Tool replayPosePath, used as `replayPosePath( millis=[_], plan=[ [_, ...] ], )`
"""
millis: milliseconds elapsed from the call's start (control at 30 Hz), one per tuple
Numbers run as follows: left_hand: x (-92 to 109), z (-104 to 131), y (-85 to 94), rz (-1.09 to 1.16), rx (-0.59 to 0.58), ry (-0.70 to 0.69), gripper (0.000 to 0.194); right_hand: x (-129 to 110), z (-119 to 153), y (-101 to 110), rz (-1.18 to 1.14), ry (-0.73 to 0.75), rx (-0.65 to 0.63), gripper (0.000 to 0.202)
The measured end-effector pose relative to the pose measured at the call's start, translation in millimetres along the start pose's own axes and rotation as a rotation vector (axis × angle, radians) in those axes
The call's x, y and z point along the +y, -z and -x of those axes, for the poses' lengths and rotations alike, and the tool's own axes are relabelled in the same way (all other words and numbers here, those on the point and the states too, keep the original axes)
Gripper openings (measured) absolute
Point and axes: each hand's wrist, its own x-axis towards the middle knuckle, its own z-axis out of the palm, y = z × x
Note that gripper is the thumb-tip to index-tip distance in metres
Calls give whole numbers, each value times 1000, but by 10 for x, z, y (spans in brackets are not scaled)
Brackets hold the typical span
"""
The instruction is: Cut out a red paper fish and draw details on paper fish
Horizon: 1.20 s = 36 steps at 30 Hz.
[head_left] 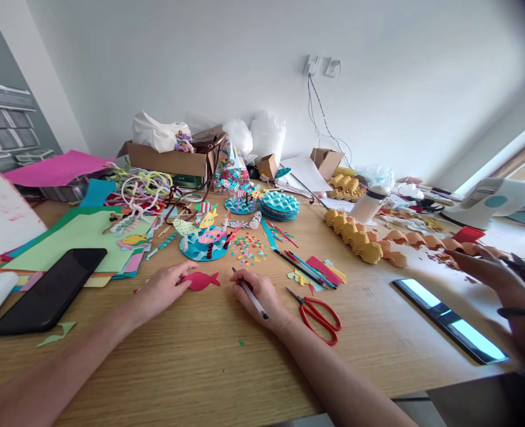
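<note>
A red paper fish lies on the wooden table, its tail pointing right. The fingers of my left hand are closed on its left end, holding it against the tabletop. To the right of the fish, my right hand grips a clear pen with a dark end toward me. Red-handled scissors rest to the right of that hand, their blades partly open. Behind the fish stands a blue scalloped base bearing several patterned paper fish.
Colored pencils and paper scraps lie beyond the scissors. At left are a black phone and green paper sheets. Another person's hand is at right, near egg-carton strips and a lit phone.
</note>
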Motion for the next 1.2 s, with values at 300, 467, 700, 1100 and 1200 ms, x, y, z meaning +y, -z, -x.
replayPosePath(
  millis=[300, 467, 700, 1100, 1200],
  plan=[
    [-83, -10, -63, -18, 20, -20, 36, 17, 13, -8, 29, 30, -7, 16],
    [-145, -45, 66, -90, 52, -22, 32, 18, 15, 2, 45, 30, -16, 16],
    [-530, -212, 693, -316, 136, 63, 18, 11, 28, 14, 47, 61, -22, 17],
    [-1011, -424, 1012, -438, 118, 208, 30, 11, 26, 5, 72, 71, -25, 19],
    [-1039, -441, 990, -384, 129, 193, 30, 11, 28, 9, 68, 79, -36, 20]
  ],
)
